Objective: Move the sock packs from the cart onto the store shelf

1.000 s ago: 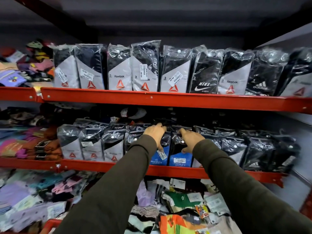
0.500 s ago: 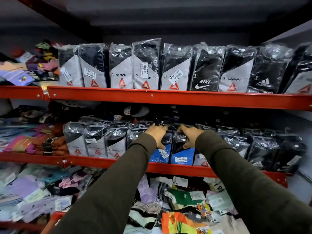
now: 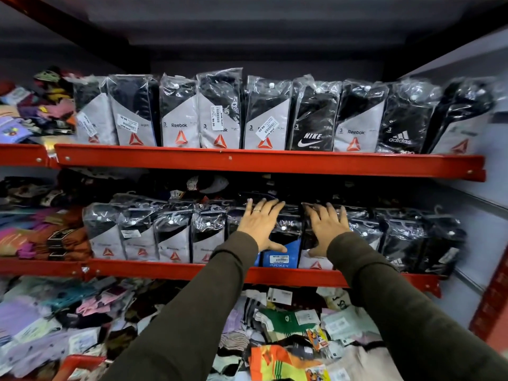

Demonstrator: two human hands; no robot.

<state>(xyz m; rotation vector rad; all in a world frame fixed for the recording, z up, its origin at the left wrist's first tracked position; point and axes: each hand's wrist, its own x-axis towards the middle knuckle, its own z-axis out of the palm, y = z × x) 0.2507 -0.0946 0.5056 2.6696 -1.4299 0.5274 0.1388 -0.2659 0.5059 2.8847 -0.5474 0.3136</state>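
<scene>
Sock packs in clear plastic stand in a row on the middle red shelf (image 3: 165, 270). Among them is a blue Jockey pack (image 3: 283, 251), upright near the centre. My left hand (image 3: 261, 224) lies flat with fingers spread on the packs just left of the blue pack's top. My right hand (image 3: 327, 226) rests flat with fingers spread on a grey and black pack (image 3: 313, 262) just right of the blue one. Neither hand grips anything. Both arms wear dark olive sleeves. No cart is in view.
An upper red shelf (image 3: 247, 160) carries a row of Reebok, Nike and Adidas packs (image 3: 313, 119). Loose colourful socks (image 3: 286, 323) pile on the lowest level. Folded coloured socks (image 3: 41, 240) fill the shelves at left. A white wall panel (image 3: 483, 215) closes the right side.
Both hands have gone from curled over the tops of the centre packs to lying flat and spread on them. The view has shifted slightly.
</scene>
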